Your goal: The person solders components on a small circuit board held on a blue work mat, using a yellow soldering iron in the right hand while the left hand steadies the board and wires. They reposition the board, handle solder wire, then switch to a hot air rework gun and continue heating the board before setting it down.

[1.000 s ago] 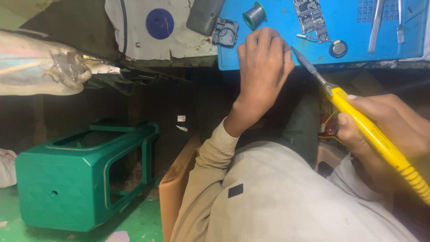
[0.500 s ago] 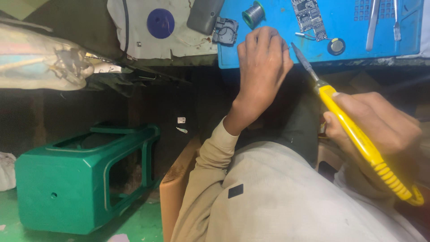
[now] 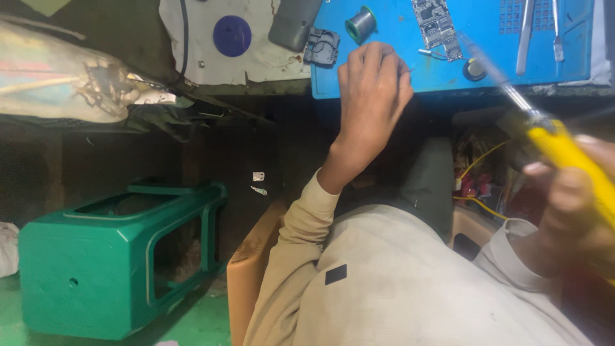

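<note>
**Yellow-handled tool being held over blue work mat**

Yellow-handled tool (image 3: 564, 150), smooth plastic with a thin metal shaft, is being gripped by the right hand (image 3: 576, 205) at the right edge; both are being blurred by motion, and the handle's end is being cut off by the frame. Its tip is being held above the blue mat (image 3: 397, 80), a flat rubbery sheet whose far edge is being cropped. A moulded green plastic stool (image 3: 115, 256) is being seen lying on its side at lower left. The left hand (image 3: 371, 96) is being rested with curled fingers on the mat's near edge; whether anything is being grasped beneath it cannot be told. A small circuit board (image 3: 434, 19) and a solder spool (image 3: 360, 22) are being partly shown on the mat.
</note>
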The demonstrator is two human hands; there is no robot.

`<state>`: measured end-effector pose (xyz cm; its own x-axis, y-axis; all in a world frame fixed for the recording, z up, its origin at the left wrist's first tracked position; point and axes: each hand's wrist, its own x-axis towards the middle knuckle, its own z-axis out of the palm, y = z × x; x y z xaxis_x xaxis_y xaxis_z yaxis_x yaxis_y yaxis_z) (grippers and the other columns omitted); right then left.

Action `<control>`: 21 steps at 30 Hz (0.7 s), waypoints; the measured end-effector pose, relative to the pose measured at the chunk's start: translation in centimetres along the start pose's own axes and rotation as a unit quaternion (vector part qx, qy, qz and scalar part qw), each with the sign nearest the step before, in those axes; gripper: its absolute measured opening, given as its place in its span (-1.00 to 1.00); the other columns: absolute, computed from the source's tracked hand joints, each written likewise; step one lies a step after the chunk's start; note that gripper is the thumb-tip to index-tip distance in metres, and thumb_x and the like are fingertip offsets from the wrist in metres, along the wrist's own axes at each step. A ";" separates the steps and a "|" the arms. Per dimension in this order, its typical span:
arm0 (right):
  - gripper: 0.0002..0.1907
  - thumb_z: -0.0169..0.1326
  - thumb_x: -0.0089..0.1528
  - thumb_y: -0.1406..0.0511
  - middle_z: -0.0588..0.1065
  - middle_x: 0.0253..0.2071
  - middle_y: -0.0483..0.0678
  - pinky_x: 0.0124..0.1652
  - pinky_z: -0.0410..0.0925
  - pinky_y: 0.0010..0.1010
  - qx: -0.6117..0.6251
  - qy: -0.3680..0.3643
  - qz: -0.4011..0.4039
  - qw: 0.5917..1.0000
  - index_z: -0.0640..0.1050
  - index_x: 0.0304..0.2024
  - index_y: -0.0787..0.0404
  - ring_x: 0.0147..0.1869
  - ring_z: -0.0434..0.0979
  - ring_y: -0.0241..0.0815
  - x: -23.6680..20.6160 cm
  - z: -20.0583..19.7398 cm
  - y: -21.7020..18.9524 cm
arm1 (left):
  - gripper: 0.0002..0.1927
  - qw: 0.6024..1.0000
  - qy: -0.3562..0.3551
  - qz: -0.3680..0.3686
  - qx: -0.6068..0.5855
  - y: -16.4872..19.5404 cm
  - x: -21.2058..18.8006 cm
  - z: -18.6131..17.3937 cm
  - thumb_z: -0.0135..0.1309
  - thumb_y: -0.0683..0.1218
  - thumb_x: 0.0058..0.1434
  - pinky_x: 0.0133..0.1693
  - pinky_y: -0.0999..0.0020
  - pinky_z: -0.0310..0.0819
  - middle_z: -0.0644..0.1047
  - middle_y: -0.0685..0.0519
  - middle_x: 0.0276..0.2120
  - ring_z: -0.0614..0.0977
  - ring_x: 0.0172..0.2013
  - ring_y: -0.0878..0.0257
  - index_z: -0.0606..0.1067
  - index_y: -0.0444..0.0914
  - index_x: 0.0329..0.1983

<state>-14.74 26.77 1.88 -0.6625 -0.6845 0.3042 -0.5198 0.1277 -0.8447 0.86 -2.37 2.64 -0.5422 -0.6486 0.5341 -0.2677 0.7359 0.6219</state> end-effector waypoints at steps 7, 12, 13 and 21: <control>-0.46 -0.11 0.58 0.06 0.51 0.00 0.20 -0.03 0.43 -0.37 0.100 0.167 -0.009 0.981 0.41 0.28 0.46 -0.14 0.50 -0.06 -4.1 -0.3 8.3 | -0.81 1.000 -0.011 0.018 -0.023 1.1 0.0 -0.3 0.21 -0.17 0.23 0.15 0.08 0.24 0.44 0.04 -0.05 0.45 0.08 0.07 0.46 -0.22 -0.15; -0.41 -0.08 0.60 0.07 0.44 -0.06 0.25 -0.08 0.44 -0.29 0.078 0.177 -0.079 0.978 0.24 0.42 0.46 -0.17 0.49 0.06 -3.8 2.7 3.0 | -0.79 0.993 -0.008 0.028 -0.111 2.4 -0.7 -0.5 0.21 -0.21 0.28 0.08 0.19 0.28 0.48 0.04 -0.04 0.50 0.04 0.08 0.45 -0.22 -0.08; -0.40 -0.10 0.61 0.06 0.46 -0.08 0.24 -0.08 0.44 -0.28 0.065 0.168 -0.100 0.978 0.21 0.43 0.43 -0.16 0.51 0.08 -3.4 3.4 1.8 | -0.78 0.990 -0.005 0.030 -0.138 2.6 -0.9 -0.6 0.21 -0.22 0.29 0.07 0.21 0.30 0.49 0.04 -0.05 0.52 0.01 0.09 0.44 -0.23 -0.06; -0.66 -0.13 0.60 0.21 0.54 -0.06 0.35 -0.07 0.57 -0.28 0.049 0.080 -0.168 0.981 0.20 0.36 0.18 -0.13 0.64 0.12 0.8 6.8 -3.7 | -0.76 0.959 -0.002 0.035 -0.280 4.9 -2.8 -2.2 0.18 -0.31 0.32 0.00 0.28 0.43 0.53 -0.01 -0.15 0.56 -0.11 0.10 0.42 -0.29 -0.01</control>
<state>-9.64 20.88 2.23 -0.5421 -0.5543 0.6315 -0.6748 -0.1607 -0.7203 2.74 2.64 5.48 -0.5475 -0.6001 0.5832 0.2377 0.5567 0.7960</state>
